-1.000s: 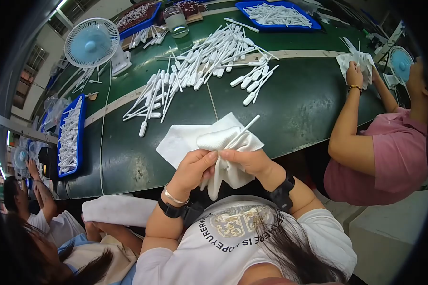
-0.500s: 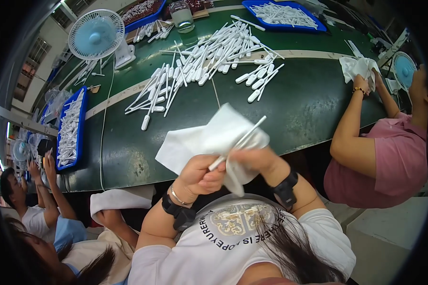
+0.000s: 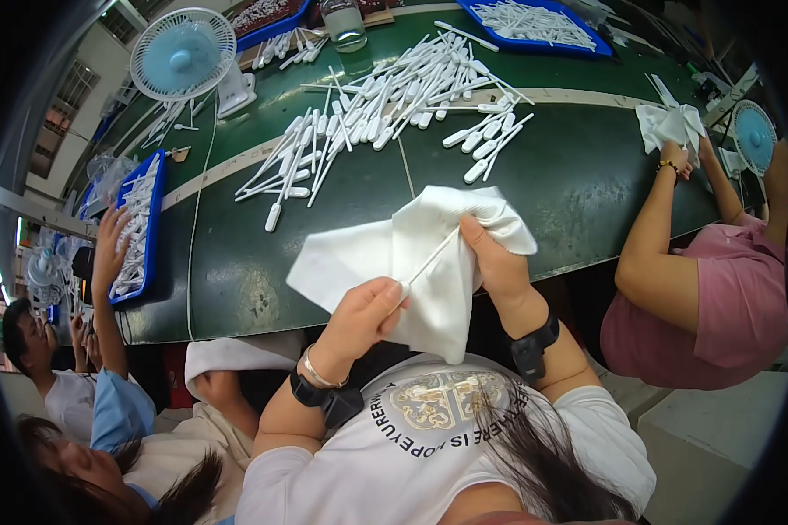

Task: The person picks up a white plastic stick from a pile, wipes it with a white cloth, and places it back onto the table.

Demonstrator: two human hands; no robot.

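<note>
In front of my body I hold a white plastic stick (image 3: 432, 255) with a thin rod. My left hand (image 3: 366, 311) is closed on its near end, the thumb pressed along it; the fingers hide most of that end. My right hand (image 3: 502, 262) grips a white cloth (image 3: 346, 259) with the thumb on top, pinching the rod's far end against it. The cloth hangs loosely beneath the stick and between both hands. Beyond them on the green table (image 3: 341, 210) lies a pile of white paddle-handled sticks (image 3: 394, 101), with a smaller group (image 3: 486, 140) at its right.
Blue trays of white sticks stand at the left (image 3: 154, 229) and far right (image 3: 534, 45). A white fan (image 3: 182, 57) and a glass jar (image 3: 345, 26) are at the back. At right a co-worker's hands (image 3: 677, 156) hold a cloth; at left another person's hand (image 3: 109, 249) is beside the tray.
My right hand has slid away from my left along the rod, and the cloth has spread open. At left, a person's hand has risen beside the blue tray.
</note>
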